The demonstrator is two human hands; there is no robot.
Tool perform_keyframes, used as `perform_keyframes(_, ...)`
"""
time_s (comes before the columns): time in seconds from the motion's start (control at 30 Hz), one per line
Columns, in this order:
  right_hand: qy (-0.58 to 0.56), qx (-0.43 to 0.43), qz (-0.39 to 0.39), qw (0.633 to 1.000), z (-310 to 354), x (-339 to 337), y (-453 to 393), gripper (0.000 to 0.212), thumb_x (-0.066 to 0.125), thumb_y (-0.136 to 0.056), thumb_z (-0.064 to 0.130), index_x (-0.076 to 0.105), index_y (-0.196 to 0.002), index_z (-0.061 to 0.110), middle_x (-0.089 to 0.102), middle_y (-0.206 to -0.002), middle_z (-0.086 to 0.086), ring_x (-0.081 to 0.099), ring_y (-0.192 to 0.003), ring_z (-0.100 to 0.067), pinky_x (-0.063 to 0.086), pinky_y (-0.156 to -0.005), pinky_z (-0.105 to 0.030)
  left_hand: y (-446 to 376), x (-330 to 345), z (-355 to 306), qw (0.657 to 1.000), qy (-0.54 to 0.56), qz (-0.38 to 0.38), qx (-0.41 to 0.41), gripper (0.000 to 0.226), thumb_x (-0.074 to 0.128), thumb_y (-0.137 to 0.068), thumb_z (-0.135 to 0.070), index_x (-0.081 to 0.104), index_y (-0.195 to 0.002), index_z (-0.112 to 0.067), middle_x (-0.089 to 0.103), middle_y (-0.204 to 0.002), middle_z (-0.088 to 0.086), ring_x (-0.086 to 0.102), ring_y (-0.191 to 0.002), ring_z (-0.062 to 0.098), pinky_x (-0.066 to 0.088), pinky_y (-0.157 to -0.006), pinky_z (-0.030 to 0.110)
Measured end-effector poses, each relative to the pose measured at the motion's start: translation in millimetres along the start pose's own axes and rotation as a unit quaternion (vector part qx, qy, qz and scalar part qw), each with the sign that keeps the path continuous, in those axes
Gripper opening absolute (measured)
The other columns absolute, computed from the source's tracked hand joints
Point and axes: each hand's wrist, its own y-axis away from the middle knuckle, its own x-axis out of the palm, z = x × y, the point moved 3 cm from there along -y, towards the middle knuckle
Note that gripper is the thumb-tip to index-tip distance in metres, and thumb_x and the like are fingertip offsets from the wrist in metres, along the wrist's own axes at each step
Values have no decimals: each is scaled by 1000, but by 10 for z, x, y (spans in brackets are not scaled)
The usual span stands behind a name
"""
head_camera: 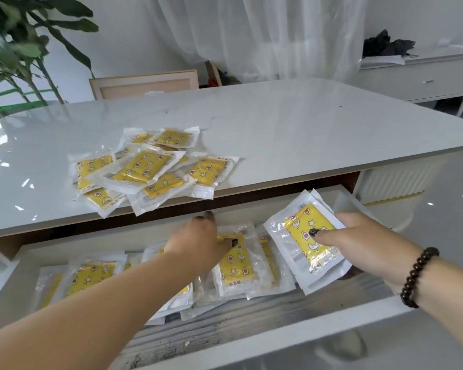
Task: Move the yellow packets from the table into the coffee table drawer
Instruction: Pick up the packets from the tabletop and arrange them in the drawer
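Over the open drawer's right end, the right hand grips a small stack of yellow packets: its thumb lies across the top packet's yellow face, and the other fingers are curled beneath the stack, mostly hidden. The stack is tilted and held just above the drawer's contents, near the right wall. A dark beaded bracelet circles that wrist.

Near the drawer's middle, the left hand reaches down with its fingers fairly straight, the thumb tip resting on a packet in the drawer; whether the other fingers touch anything cannot be told, since the hand covers them.

More packets lie in overlapping rows along the drawer, from the left end to past the middle, on a ribbed liner. The drawer's front edge is nearest the camera.

On the desk above, a loose pile of packets sits near the front edge, left of centre, one corner overhanging. A potted plant stands beyond the far left corner.
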Motion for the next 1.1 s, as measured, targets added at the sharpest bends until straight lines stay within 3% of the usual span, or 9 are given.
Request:
perform_keyframes(0.1,-11,1,-3,1000,-37,-16,-27,22,58,-90,20,63,-98,0,60,-78,-10,53,-71,-21,35,-65,-30,96,-108,-79,988,-137,-43,53,64,45,-93,-57,34,-137,-12,54,-123,5,62,-101,25,45,-66,32)
perform_keyframes(0.23,-11,18,2,1000,-88,-34,-67,40,60,-80,35,62,-104,4,66,-104,-28,55,-73,-23,38,-69,-33,229,-68,-222,976,-64,7,209,60,53,-86,-61,37,-135,-29,40,-135,-4,49,-118,18,48,-90,36)
perform_keyframes(0.37,-30,75,20,997,-93,-87,-209,35,66,-80,22,61,-102,-5,64,-90,-24,59,-80,-28,38,-71,-33,275,122,-227,947,-109,84,290,78,58,-85,-58,20,-150,-37,15,-158,-6,15,-145,17,23,-115,40)
perform_keyframes(0.47,-24,126,56,990,-55,-49,-396,12,63,-83,15,55,-88,7,53,-93,-19,53,-86,-27,44,-73,-36,170,148,-178,952,-99,95,275,80,63,-82,-59,24,-149,-38,17,-159,-9,16,-145,17,22,-116,40)
perform_keyframes(0.6,-24,150,66,986,58,173,-669,11,58,-91,13,57,-96,4,56,-125,-21,58,-111,-32,50,-93,-36,98,176,-163,955,-75,103,267,84,69,-75,-61,33,-145,-33,28,-151,-9,28,-138,17,32,-112,39)
perform_keyframes(0.7,18,125,51,991,170,409,-690,7,54,-94,17,55,-94,10,55,-121,-15,52,-122,-32,44,-102,-36,87,183,-143,967,-46,85,235,86,76,-68,-60,37,-135,-22,39,-131,-5,44,-118,15,45,-99,35)
perform_keyframes(0.8,120,98,74,985,91,554,-744,40,68,-84,19,52,-115,1,59,-113,-12,60,-105,-25,52,-90,-34,86,167,-121,972,-19,81,220,85,79,-66,-58,36,-128,-19,37,-124,-3,46,-104,13,47,-90,28)
perform_keyframes(0.97,201,69,87,973,161,545,-776,22,70,-80,22,53,-81,9,54,-76,-4,52,-60,-16,41,-49,-22,108,193,-126,969,-8,84,232,101,78,-69,-55,19,-144,-22,24,-141,-1,40,-126,18,43,-101,30)
perform_keyframes(1.1,342,7,52,938,193,604,-730,22,60,-87,29,49,-84,10,48,-74,0,48,-61,-12,37,-46,-21,112,198,-128,969,-26,92,226,103,76,-70,-57,18,-149,-24,21,-143,0,35,-132,21,42,-107,39)
